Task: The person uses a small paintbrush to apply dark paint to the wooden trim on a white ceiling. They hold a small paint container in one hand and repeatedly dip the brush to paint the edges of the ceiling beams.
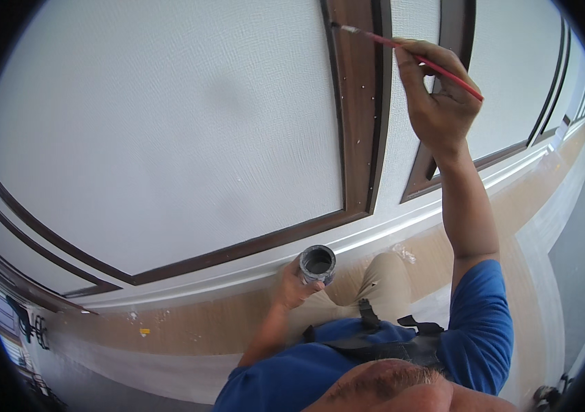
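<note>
My right hand is raised at the wall, its fingers closed in a pinch round a thin paintbrush with a red handle. The dark bristle tip meets the inner edge of a brown wood moulding, where it borders a white textured wall panel. Small pale dots run along the moulding. Lower down, in front of my body, my left hand grips a small round paint can. Its top is uncovered and dark grey inside, with smudged sides. How much it holds I cannot tell.
More brown frames divide the wall to the right. A white baseboard runs along its foot. Wood-look flooring lies below, with pale sheeting, white specks and a small yellow tag. Dark equipment stands at the far left.
</note>
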